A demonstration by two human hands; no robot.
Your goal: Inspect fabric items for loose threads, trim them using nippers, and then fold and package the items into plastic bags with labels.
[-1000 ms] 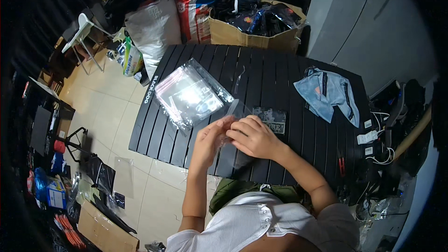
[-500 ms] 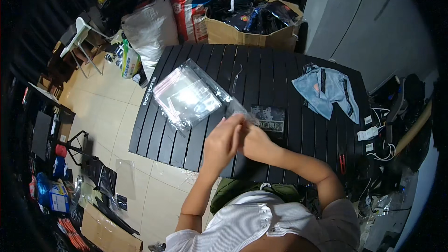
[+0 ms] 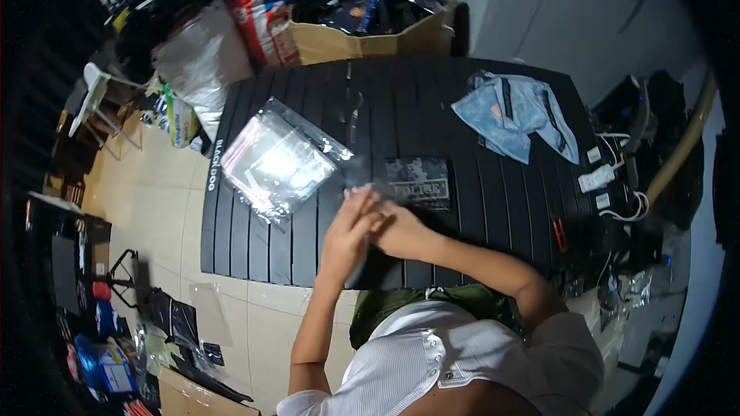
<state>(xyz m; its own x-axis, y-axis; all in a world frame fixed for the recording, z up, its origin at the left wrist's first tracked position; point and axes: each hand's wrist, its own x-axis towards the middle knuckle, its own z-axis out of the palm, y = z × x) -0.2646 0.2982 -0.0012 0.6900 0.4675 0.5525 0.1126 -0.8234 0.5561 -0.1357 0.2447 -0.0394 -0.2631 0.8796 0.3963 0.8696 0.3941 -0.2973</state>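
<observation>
Left of centre, a stack of clear plastic bags (image 3: 276,163) lies on the black slatted table (image 3: 254,250), glare hiding whatever is inside. At centre the left hand (image 3: 351,233) and right hand (image 3: 399,233) press together, pinching a small clear bag (image 3: 368,185) whose edges are hard to trace; the right fingers are partly hidden behind the left. Just right of it lies a dark camouflage patch (image 3: 418,182). A blue cloth (image 3: 515,115) sits upper right, white power strips (image 3: 597,179) at the right edge. Since half a second ago, both hands have drawn slightly nearer the body.
</observation>
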